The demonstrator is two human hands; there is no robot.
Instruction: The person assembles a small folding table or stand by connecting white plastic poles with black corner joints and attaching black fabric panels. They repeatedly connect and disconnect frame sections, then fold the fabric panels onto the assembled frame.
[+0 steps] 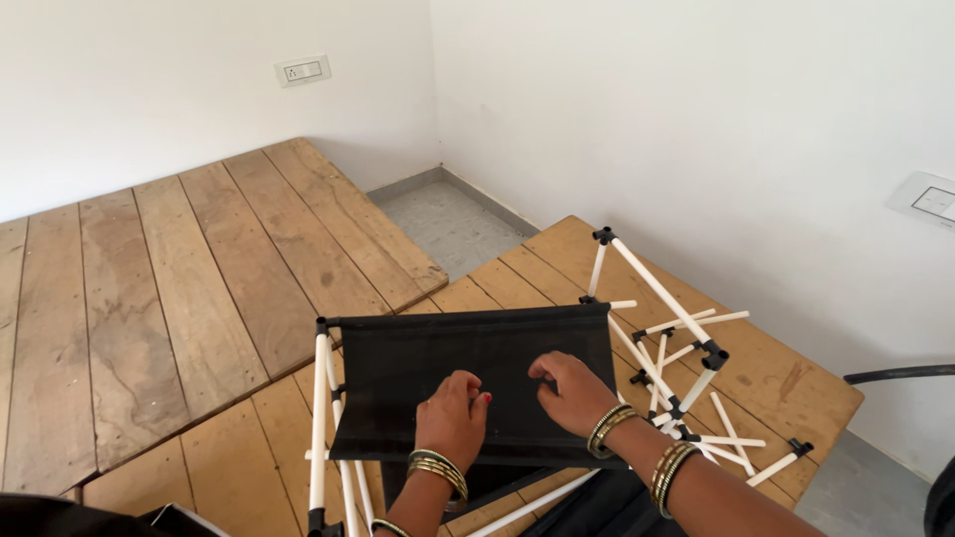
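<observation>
Black fabric panel, rectangular and matte, stretched flat between the rods of a frame of white tubes joined by black corner connectors. The panel's far edge runs along a horizontal rod, with a black connector at its far left corner; its near edge lies under the hands. The left side of the frame stands as paired white uprights. To the right, the tubes form a loose, tilted lattice, several with free ends, resting on a wooden table.
</observation>
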